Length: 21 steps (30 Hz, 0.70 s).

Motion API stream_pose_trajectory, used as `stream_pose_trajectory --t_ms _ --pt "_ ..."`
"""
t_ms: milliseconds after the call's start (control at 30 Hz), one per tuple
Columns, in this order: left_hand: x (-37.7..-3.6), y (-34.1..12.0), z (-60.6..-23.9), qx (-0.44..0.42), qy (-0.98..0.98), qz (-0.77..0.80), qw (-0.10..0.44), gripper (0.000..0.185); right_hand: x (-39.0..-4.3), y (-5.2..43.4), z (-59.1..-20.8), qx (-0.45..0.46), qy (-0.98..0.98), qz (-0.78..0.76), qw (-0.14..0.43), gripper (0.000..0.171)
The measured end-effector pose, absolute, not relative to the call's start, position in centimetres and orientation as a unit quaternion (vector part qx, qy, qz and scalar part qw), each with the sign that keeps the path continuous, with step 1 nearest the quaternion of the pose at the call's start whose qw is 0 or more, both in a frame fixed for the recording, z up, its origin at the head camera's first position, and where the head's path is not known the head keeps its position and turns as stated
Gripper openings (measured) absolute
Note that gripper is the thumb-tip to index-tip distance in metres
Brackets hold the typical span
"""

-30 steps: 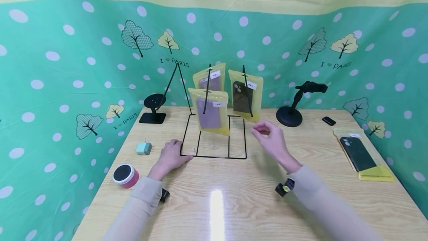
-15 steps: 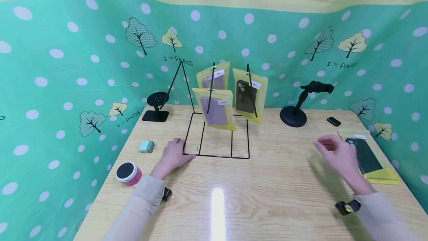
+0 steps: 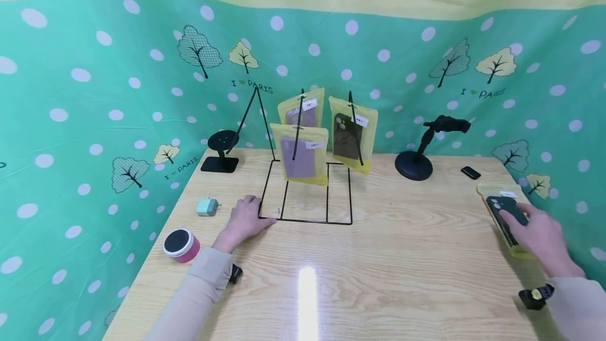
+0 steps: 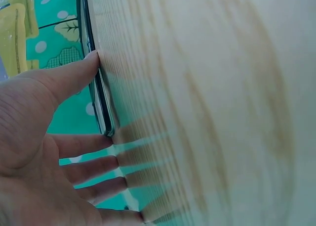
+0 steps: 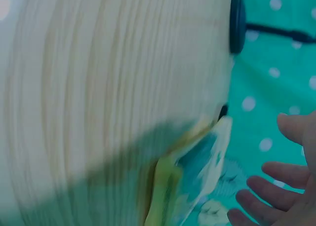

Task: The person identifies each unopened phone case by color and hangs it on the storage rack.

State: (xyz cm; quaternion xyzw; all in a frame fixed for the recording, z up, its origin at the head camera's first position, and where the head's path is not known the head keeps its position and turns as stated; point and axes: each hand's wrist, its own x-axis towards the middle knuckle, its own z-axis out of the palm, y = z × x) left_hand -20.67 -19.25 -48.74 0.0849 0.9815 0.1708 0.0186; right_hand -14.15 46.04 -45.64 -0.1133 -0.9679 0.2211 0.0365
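Observation:
My left hand rests at the front left corner of a black wire display rack. Its thumb lies on the base wire in the left wrist view, and its straight fingers touch the table. On the rack hang yellow bags with phone cases: a purple one in front, a purple one behind, and a black one at right. My right hand reaches over a bagged dark phone case at the table's right side. In the right wrist view its spread fingers stand apart from this bag.
A black round-based stand and a small black object are at the back right. A black disc-topped stand, a light blue charger plug and a pink jar line the left side. A dotted curtain closes the back.
My right hand has moved from beside the hanging bags across to the bagged phone case at the right, its fingers spreading from a pinched shape. My left hand has stayed at the rack's corner.

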Motion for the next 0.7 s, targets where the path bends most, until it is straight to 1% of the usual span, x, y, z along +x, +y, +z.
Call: stream_pose_trajectory --t_ms 67,200,267,400,533,600,700 --pt "-20.7 -19.2 -48.7 0.082 0.982 0.171 0.022 0.080 -14.3 47.2 -45.8 -0.141 -0.967 0.213 0.014 0.087" --pt "-20.7 -19.2 -48.5 0.079 0.982 0.171 0.023 0.080 -14.7 48.9 -46.4 -0.171 -0.966 0.195 -0.011 0.092" --pt "-20.7 -19.2 -48.4 0.079 0.982 0.170 0.023 0.079 -14.9 49.6 -46.9 -0.165 -0.970 0.177 -0.022 0.091" --pt "-20.6 -19.3 -48.4 0.079 0.982 0.168 0.024 0.079 -15.0 50.5 -47.6 -0.137 -0.975 0.164 -0.063 0.088" --pt "-20.5 -19.3 -48.5 0.079 0.982 0.170 0.028 0.080 -15.0 50.8 -47.8 -0.126 -0.972 0.173 -0.098 0.079" --pt "-20.6 -19.2 -48.6 0.079 0.982 0.172 0.028 0.081 -15.1 50.8 -47.9 -0.147 -0.967 0.175 -0.112 0.077" --pt "-20.7 -19.2 -48.7 0.078 0.982 0.173 0.026 0.081 -15.3 50.5 -48.0 -0.199 -0.955 0.175 -0.130 0.081"
